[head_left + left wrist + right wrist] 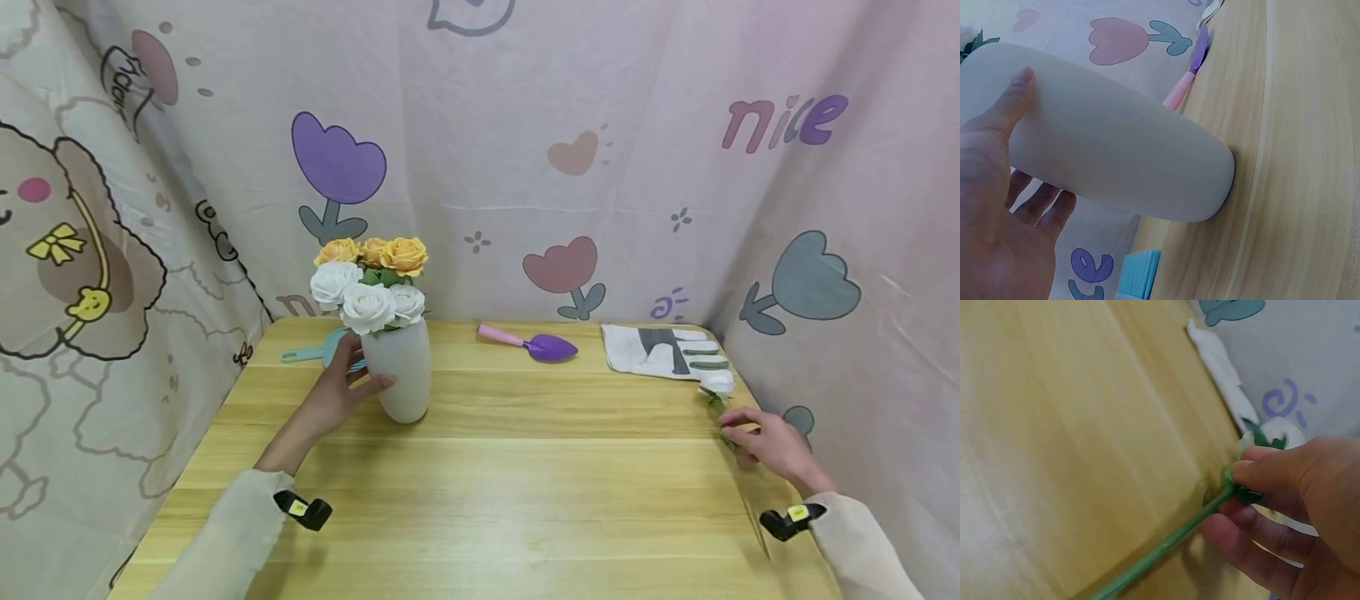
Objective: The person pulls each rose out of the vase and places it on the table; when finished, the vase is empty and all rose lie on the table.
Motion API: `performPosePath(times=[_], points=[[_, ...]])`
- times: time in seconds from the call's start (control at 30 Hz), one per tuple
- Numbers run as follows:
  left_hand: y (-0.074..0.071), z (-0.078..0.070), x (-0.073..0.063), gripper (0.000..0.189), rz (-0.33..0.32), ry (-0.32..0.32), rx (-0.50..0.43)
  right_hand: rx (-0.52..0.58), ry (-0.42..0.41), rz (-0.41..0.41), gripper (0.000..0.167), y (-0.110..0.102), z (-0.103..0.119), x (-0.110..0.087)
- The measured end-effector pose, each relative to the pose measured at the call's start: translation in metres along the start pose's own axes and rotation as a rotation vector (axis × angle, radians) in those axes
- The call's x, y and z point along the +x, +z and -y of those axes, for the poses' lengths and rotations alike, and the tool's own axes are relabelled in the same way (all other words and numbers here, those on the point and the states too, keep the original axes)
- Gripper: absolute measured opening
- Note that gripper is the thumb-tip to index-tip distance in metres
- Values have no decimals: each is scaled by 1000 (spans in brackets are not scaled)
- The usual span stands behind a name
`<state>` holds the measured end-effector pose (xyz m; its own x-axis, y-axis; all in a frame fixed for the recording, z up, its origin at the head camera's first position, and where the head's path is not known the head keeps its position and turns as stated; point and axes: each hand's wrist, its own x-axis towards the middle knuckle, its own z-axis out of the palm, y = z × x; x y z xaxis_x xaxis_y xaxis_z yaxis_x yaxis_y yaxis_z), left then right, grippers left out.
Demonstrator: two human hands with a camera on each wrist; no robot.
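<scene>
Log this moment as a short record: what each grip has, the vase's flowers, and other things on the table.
Left grip: holds pale vase
Right grip: pinches green stem of white flower
Vase flowers: yellow-orange and white
Table left: light-blue item, partly hidden
Far middle: purple trowel, pink handle
Far right: white-and-grey cloth item

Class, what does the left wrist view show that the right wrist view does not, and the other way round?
Only left wrist: the left hand gripping the pale vase, the purple trowel and some light-blue bristles.
Only right wrist: the right hand pinching a long green stem.
Both: the wooden tabletop and the printed backdrop.
</scene>
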<state>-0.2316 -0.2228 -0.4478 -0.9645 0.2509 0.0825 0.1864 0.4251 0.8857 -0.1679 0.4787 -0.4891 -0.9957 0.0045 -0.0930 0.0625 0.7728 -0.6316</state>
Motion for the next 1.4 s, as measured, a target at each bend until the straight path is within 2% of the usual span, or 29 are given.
performPosePath(times=[0.1,0.27,0.43,0.5,0.6,0.73,0.83,1.03,1.23,1.4], points=[[0,-1,0,93,-2,-7,2,12,26,41,31,7,-3,-1],[0,-1,1,95,-1,-10,0,44,66,57,35,14,-5,-2],[-1,0,0,97,-4,-13,4,124,107,102,53,13,-3,-3],[-1,0,0,96,-6,-9,4,108,118,100,61,10,-3,-6],[0,1,0,95,-6,-5,2,64,88,35,65,1,-1,-8],[1,1,0,96,-3,-1,-1,67,-12,-132,60,-15,12,-6],[1,1,0,96,-8,-6,0,107,-88,-201,56,-26,38,2],[1,0,1,97,0,6,-13,164,-246,-216,49,-26,117,26],[1,1,1,95,-4,19,-28,262,-397,-202,40,-2,201,56],[1,3,1,97,-13,11,-31,387,-543,-154,28,26,259,80]])
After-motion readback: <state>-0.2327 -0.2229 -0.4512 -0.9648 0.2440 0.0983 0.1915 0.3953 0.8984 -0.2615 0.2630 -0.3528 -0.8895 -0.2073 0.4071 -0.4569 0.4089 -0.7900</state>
